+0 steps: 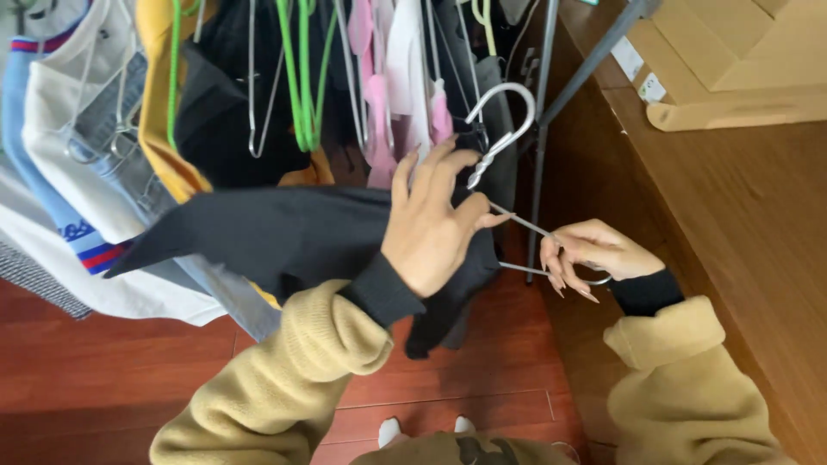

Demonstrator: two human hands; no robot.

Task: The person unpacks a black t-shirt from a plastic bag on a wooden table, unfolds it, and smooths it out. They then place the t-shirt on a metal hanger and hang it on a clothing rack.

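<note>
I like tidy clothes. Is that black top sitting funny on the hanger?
Yes. The black top covers only one side of the wire hanger. The other end sticks out bare in the right hand, while the left hand grips near the hook.

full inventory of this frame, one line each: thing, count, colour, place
wire hanger: 1, silver, centre, held by both hands
black garment: 1, black, centre-left, partly on the wire hanger
hung clothes: several, white, blue, yellow, pink, black, top left
green hangers: count unclear, green, top centre
rack pole: 1, grey, right of centre
cardboard box: 1, tan, top right on the wooden counter
floor: red-brown wood, bottom
left hand: at the hanger's neck, over the garment
right hand: gripping the hanger's right end
</note>
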